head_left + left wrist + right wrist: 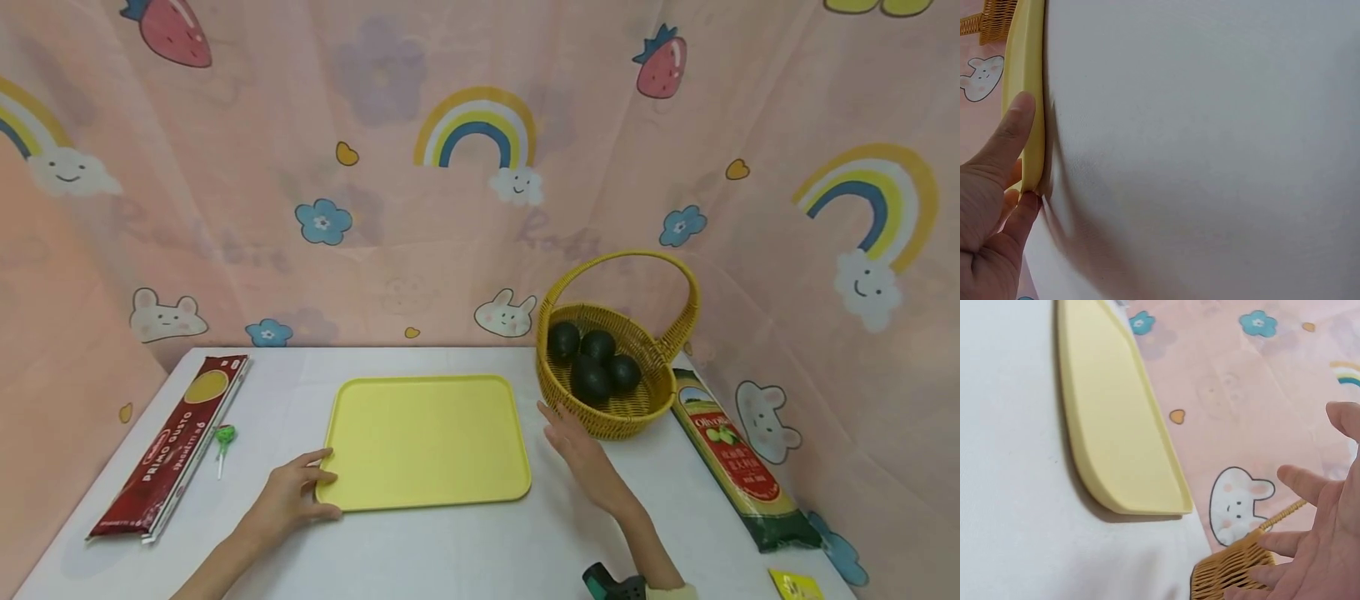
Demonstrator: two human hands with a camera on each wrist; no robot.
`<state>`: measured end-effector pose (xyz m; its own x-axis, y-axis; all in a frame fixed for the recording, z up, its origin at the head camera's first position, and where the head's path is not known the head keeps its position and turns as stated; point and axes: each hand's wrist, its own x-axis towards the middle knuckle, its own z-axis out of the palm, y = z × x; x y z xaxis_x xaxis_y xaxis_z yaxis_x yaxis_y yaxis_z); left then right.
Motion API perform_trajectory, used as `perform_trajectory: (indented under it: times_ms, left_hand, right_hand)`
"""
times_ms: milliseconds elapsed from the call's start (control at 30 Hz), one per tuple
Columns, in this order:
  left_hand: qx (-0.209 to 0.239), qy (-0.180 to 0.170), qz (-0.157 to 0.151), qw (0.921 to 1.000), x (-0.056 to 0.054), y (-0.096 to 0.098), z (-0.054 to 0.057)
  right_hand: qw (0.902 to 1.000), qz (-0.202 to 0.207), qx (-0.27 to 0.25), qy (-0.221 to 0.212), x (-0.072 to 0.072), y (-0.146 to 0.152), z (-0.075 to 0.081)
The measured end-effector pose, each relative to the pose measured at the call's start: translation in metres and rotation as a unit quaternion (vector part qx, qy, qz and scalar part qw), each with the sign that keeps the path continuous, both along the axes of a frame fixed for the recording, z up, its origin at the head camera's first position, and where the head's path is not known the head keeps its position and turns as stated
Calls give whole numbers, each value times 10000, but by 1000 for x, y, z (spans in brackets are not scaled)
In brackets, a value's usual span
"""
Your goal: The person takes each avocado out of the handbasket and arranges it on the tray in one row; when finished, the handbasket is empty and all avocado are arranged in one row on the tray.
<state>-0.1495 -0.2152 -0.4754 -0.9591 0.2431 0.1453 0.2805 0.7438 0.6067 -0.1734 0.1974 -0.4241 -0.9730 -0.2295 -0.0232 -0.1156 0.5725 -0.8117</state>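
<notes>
A shallow yellow tray [427, 442] lies on the white table, its front left corner gripped by my left hand [288, 496]. In the left wrist view the thumb [1013, 128] presses against the tray's side and the other fingers bend round the corner. My right hand [581, 458] hovers with spread fingers between the tray and a yellow wicker basket [648, 404], holding nothing. Several dark green avocados [591, 379] sit in the basket. From the right wrist view, the right hand [1325, 544] appears in front of the basket and apart from the tray.
A red spaghetti packet [168, 454] lies at the left, with a green lollipop [224, 435] beside it. An olive oil pack [738, 467] lies along the right edge, near a small yellow packet [797, 586]. A patterned pink curtain [420, 267] hangs behind.
</notes>
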Motion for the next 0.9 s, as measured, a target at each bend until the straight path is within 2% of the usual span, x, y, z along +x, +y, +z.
perform_trajectory:
  times_ms: [100,233,400,500,733,900]
  left_hand:
    - [-23,110,-33,9999,-1,-1,-2]
    - [85,127,-113,9998,-2,-5,-4]
    - [426,38,-241,9988,-4,-10,-6]
    - [554,71,-356,9978,-4,-12,-7]
    - [636,205,-462,9967,-4,-13,-8]
    - [675,407,-598,9951,-5,-13,-9]
  right_hand:
    - [9982,86,-570,-189,-1,6,4]
    - [9908,177,-1231,-527,-3,14,9]
    - [9838,118,-1560,-872,-8,29,14]
    - [9837,162,-1575,-847,-9,39,19]
    - [9836,389,-1690,-496,-16,66,32]
    - [9718,802,-2209,-218,-30,91,34]
